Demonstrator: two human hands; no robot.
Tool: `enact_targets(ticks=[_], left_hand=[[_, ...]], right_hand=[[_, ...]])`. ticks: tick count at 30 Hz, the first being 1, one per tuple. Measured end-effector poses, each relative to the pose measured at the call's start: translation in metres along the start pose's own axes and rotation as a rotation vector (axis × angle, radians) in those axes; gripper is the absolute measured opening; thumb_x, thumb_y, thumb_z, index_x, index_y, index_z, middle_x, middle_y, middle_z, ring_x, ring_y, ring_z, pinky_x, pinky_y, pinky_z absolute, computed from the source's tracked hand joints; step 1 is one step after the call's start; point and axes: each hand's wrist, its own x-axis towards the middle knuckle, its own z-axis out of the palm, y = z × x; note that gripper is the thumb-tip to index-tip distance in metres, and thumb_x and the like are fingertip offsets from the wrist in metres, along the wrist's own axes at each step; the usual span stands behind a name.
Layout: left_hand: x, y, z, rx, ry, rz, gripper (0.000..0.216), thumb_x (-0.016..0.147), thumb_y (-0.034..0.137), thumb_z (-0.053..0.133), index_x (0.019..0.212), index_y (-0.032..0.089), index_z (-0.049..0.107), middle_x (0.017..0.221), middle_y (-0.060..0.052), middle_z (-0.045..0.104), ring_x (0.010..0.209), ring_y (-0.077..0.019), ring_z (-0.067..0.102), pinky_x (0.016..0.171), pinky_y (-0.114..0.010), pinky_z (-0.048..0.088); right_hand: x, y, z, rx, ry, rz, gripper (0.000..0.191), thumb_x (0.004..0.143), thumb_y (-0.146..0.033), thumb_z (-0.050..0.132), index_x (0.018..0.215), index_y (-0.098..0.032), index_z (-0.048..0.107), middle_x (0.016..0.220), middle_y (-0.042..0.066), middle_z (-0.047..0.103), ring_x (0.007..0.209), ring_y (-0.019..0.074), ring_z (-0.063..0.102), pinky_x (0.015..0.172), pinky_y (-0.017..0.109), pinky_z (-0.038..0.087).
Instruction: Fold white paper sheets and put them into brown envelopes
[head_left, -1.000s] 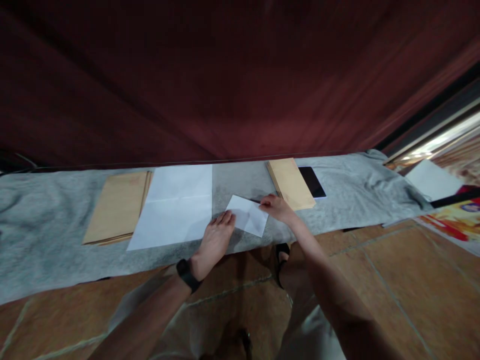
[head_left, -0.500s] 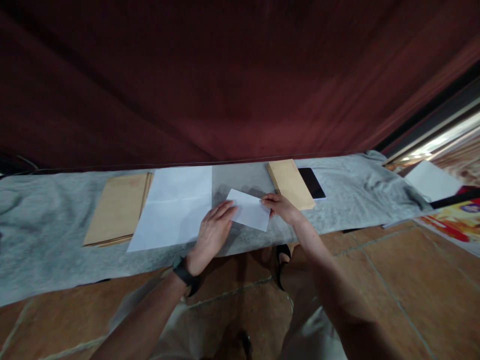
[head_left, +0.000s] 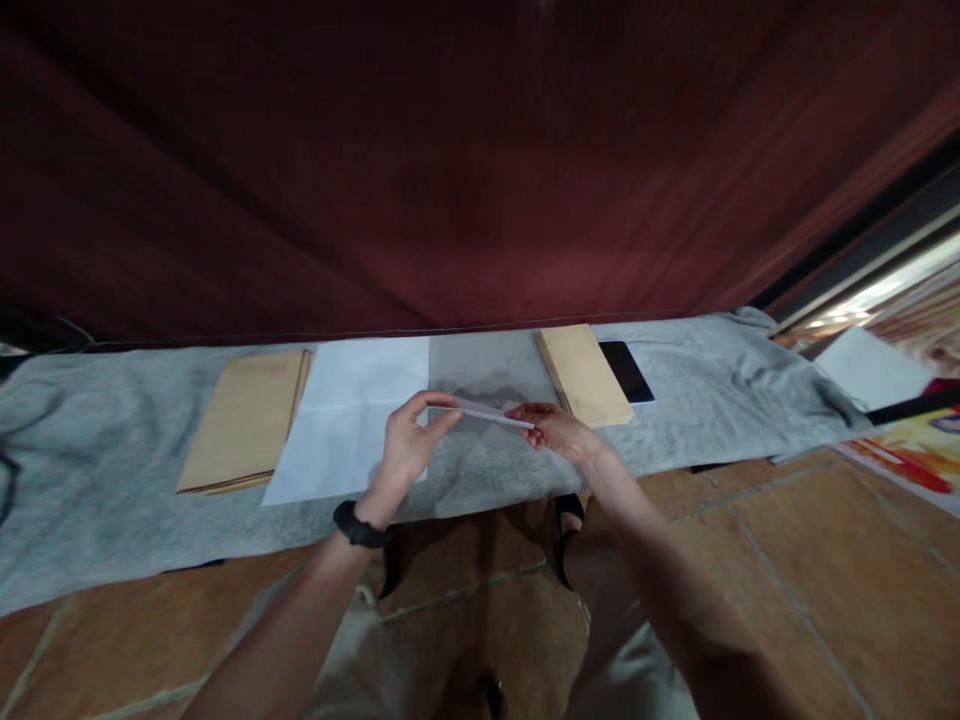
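- Gray cloth [head_left: 712, 385] spreads beneath the small white paper [head_left: 491, 412].
- Left hand [head_left: 407, 442] pinches its left end, right hand [head_left: 564, 433] its right end.
- Brown envelopes [head_left: 589, 375] lie right of it.

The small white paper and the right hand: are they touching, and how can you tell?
Touching: the head view shows the right hand pinching one end of the small white paper.

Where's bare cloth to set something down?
Grey cloth is bare right of the dark device and left of the left brown stack. Crowded: between white sheet and right brown stack, where left hand and right hand hold smaller paper.
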Motion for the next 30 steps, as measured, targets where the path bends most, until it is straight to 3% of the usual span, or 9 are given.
enact_targets(ticks=[4, 13, 15, 18, 20, 25, 27, 30], left_hand=[[0.005, -0.003, 0.002, -0.187, 0.069, -0.136, 0.027, 0.071, 0.035, 0.082, 0.09, 0.019, 0.071, 0.068, 0.004, 0.065, 0.06, -0.0111, 0.056, 0.059, -0.021, 0.042], [0.008, -0.012, 0.008, -0.383, 0.181, -0.261, 0.034, 0.066, 0.039, 0.084, 0.086, 0.02, 0.065, 0.068, 0.006, 0.061, 0.058, -0.0094, 0.055, 0.055, -0.02, 0.042], [0.008, -0.015, 0.01, -0.437, 0.207, -0.283, 0.037, 0.065, 0.039, 0.085, 0.088, 0.02, 0.063, 0.07, 0.006, 0.062, 0.059, -0.01, 0.058, 0.057, -0.021, 0.045], [0.007, -0.019, 0.015, -0.48, 0.245, -0.336, 0.039, 0.064, 0.039, 0.085, 0.088, 0.02, 0.061, 0.068, 0.007, 0.063, 0.056, -0.0102, 0.058, 0.056, -0.022, 0.046], [0.006, -0.02, 0.018, -0.495, 0.252, -0.352, 0.039, 0.064, 0.038, 0.086, 0.087, 0.02, 0.061, 0.066, 0.007, 0.063, 0.056, -0.0102, 0.058, 0.056, -0.022, 0.046], [0.005, -0.011, 0.02, -0.561, 0.195, -0.345, 0.042, 0.065, 0.042, 0.087, 0.092, 0.019, 0.064, 0.082, 0.002, 0.073, 0.071, -0.0147, 0.067, 0.069, -0.026, 0.053], [0.005, -0.006, 0.017, -0.618, 0.146, -0.372, 0.044, 0.071, 0.053, 0.082, 0.094, 0.02, 0.065, 0.088, -0.002, 0.075, 0.082, -0.0207, 0.071, 0.075, -0.032, 0.056], [0.007, 0.0, 0.014, -0.7, 0.014, -0.436, 0.061, 0.081, 0.076, 0.058, 0.099, 0.019, 0.068, 0.093, -0.009, 0.077, 0.094, -0.03, 0.073, 0.08, -0.042, 0.058]], right_hand=[[-0.003, 0.004, 0.008, 0.003, -0.06, -0.007, 0.012, 0.083, -0.028, 0.074, 0.08, -0.017, 0.067, 0.065, 0.0, 0.068, 0.051, 0.0093, 0.059, 0.048, 0.02, 0.046], [-0.001, 0.002, 0.017, 0.148, -0.027, -0.061, 0.044, 0.096, -0.06, 0.056, 0.108, -0.02, 0.07, 0.097, 0.006, 0.077, 0.074, 0.0171, 0.072, 0.069, 0.03, 0.061], [-0.002, 0.0, 0.018, 0.223, -0.059, -0.083, 0.038, 0.095, -0.055, 0.061, 0.108, -0.019, 0.07, 0.1, 0.006, 0.077, 0.078, 0.0177, 0.074, 0.074, 0.031, 0.062], [-0.003, -0.001, 0.019, 0.317, -0.022, -0.121, 0.021, 0.083, -0.032, 0.08, 0.095, -0.019, 0.07, 0.092, 0.003, 0.078, 0.076, 0.0171, 0.074, 0.078, 0.031, 0.063], [-0.004, 0.0, 0.021, 0.326, 0.007, -0.11, 0.019, 0.076, -0.021, 0.085, 0.089, -0.019, 0.071, 0.089, 0.003, 0.078, 0.072, 0.0162, 0.074, 0.076, 0.029, 0.064], [-0.005, 0.004, 0.025, 0.288, 0.021, -0.09, 0.017, 0.076, -0.017, 0.083, 0.09, -0.017, 0.074, 0.087, 0.004, 0.078, 0.07, 0.0153, 0.074, 0.07, 0.026, 0.063], [-0.004, 0.004, 0.024, 0.335, 0.052, -0.106, 0.017, 0.075, -0.018, 0.084, 0.088, -0.018, 0.073, 0.087, 0.003, 0.078, 0.068, 0.0144, 0.073, 0.069, 0.026, 0.062], [-0.003, 0.004, 0.024, 0.389, 0.053, -0.071, 0.02, 0.073, -0.017, 0.086, 0.086, -0.017, 0.072, 0.08, 0.002, 0.077, 0.063, 0.0129, 0.07, 0.064, 0.024, 0.06]])
